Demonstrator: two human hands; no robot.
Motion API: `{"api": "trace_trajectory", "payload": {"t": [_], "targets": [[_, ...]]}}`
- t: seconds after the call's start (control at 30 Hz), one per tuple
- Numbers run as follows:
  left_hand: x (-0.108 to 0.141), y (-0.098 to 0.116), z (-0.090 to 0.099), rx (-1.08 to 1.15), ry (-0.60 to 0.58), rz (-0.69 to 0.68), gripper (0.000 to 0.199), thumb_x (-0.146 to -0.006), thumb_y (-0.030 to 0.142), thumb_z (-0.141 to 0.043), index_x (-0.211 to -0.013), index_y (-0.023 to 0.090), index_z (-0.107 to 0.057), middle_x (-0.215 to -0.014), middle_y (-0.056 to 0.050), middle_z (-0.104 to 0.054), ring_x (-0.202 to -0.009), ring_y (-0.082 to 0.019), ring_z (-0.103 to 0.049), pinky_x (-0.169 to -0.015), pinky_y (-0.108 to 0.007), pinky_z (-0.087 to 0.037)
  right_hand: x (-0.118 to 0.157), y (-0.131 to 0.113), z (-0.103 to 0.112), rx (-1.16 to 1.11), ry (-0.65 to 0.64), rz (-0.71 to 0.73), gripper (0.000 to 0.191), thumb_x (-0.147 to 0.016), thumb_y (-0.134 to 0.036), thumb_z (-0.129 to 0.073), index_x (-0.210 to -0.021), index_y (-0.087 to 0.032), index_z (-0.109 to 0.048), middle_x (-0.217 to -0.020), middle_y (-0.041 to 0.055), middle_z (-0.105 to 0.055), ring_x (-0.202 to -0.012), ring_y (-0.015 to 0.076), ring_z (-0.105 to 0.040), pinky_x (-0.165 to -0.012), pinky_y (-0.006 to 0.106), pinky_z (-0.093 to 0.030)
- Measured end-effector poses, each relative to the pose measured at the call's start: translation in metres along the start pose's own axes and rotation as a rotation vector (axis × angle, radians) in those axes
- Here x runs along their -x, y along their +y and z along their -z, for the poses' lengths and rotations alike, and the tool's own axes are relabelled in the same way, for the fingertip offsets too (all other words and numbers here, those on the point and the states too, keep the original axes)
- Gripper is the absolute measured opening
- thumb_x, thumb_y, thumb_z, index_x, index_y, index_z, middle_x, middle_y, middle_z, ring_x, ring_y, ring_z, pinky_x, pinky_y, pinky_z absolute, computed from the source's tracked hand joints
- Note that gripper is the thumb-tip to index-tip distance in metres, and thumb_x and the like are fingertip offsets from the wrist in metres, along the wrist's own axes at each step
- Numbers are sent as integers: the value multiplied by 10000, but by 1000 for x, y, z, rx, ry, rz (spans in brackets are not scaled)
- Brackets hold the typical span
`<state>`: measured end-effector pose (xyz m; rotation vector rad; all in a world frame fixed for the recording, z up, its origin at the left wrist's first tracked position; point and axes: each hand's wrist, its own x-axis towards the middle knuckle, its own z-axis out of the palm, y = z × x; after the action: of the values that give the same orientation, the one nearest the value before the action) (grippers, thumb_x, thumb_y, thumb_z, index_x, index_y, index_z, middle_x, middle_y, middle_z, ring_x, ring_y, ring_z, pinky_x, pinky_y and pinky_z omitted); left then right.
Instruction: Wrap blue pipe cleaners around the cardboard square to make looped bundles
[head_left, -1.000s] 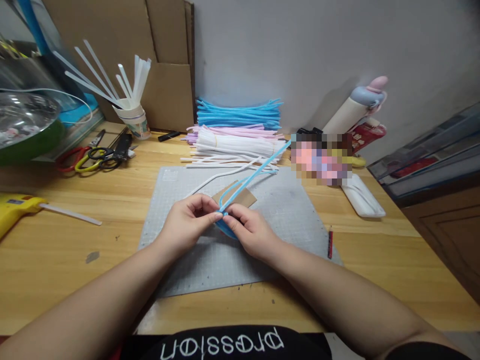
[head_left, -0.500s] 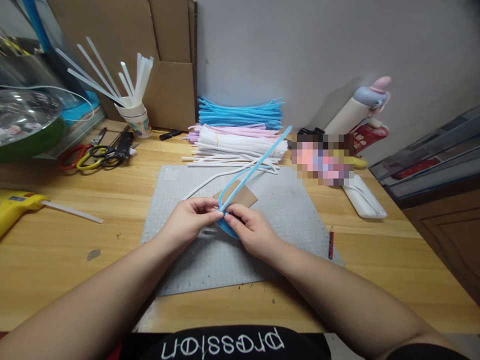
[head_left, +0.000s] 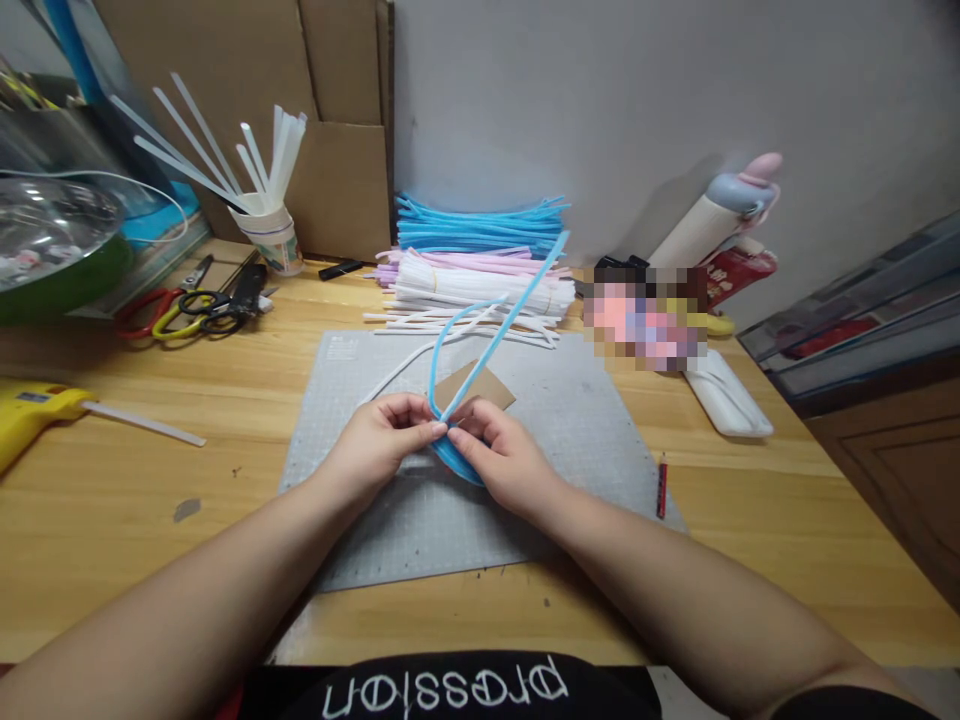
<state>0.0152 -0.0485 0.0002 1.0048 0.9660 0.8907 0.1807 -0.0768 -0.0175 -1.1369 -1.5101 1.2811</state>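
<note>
Blue pipe cleaners [head_left: 501, 335] are pinched between my two hands above the cutting mat. My left hand [head_left: 394, 430] is closed with thumb and forefinger on them where they meet. Close against it, my right hand [head_left: 504, 448] also pinches them, its thumb tip almost touching the left thumb. One blue length points up to the right, and another bows up on the left side. Below the fingers a blue rounded part [head_left: 456, 463] shows, partly covered by my right hand. A white pipe cleaner [head_left: 397, 368] runs behind my left hand. Past the fingers lies a brown cardboard piece [head_left: 491, 388].
The grey cutting mat [head_left: 375, 550] lies on the wooden table. Bundles of blue pipe cleaners [head_left: 480, 228] and white ones [head_left: 480, 285] rest by the wall. Scissors [head_left: 180, 310], a yellow glue gun [head_left: 45, 410] and a cup [head_left: 274, 240] stand left; a pencil [head_left: 662, 488] lies right.
The blue lengths above my fingers have spread apart: the left one bows further out, and the long one's tip has shifted slightly left. Both hands stay nearly in place.
</note>
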Motion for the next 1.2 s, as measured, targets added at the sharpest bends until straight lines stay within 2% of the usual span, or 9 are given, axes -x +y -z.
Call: {"api": "trace_trajectory", "payload": {"t": [0.2,0.43,0.57,0.73,0.93,1.07,1.13,1.2], "targets": [[0,0,0,9,-3,-11,184,-592,203,-804,-681,144,-654,-649,21,-652,-627,-95,-569,-638,-206,-444,-2,-7,2,-21,33,8,119,-793,-279,-623,-867,-186,-622,-855,30,-655,-806,157,-604,-754,310,-461],[-1,-1,0,-2,-3,-9,207,-600,224,-805,-681,146,-631,-618,33,-609,-599,-87,-532,-605,-203,-412,-6,-5,2,-299,24,-164,172,-731,-327,-683,-819,-184,-647,-788,2,-663,-731,131,-594,-749,304,-463],[0,-2,0,3,15,-14,223,-594,227,-809,-741,149,-661,-630,33,-615,-610,-89,-539,-621,-206,-421,-6,-6,1,-278,40,-147,164,-719,-324,-703,-763,-177,-647,-767,-1,-662,-721,126,-583,-738,294,-460],[1,-5,2,4,11,-20,188,-619,239,-800,-686,142,-654,-649,11,-652,-623,-98,-566,-634,-214,-438,-5,-8,2,-292,45,-169,178,-714,-320,-707,-828,-188,-669,-816,9,-683,-767,139,-611,-763,307,-472],[0,-8,1,14,36,-59,178,-616,231,-799,-696,143,-667,-660,5,-678,-629,-108,-587,-656,-230,-460,-2,-11,-1,-236,60,-165,167,-725,-332,-693,-788,-182,-657,-812,16,-686,-751,143,-609,-738,304,-471],[0,-7,1,5,36,-32,189,-604,225,-801,-720,136,-681,-682,-10,-694,-641,-120,-600,-667,-245,-470,-4,-8,-1,-203,34,-150,174,-748,-343,-663,-792,-179,-628,-816,20,-677,-737,139,-602,-715,296,-471],[1,-5,1,-8,32,-19,198,-599,225,-799,-733,132,-686,-694,-16,-699,-649,-126,-607,-677,-253,-474,-5,-9,4,-115,26,-120,186,-792,-358,-614,-834,-178,-624,-808,25,-669,-725,140,-599,-692,292,-470],[1,-3,0,-27,31,-9,207,-598,231,-796,-742,131,-687,-705,-22,-703,-659,-136,-614,-685,-265,-479,-3,-14,10,107,119,-9,183,-837,-352,-566,-814,-178,-615,-764,27,-643,-696,140,-577,-665,290,-459]]}}
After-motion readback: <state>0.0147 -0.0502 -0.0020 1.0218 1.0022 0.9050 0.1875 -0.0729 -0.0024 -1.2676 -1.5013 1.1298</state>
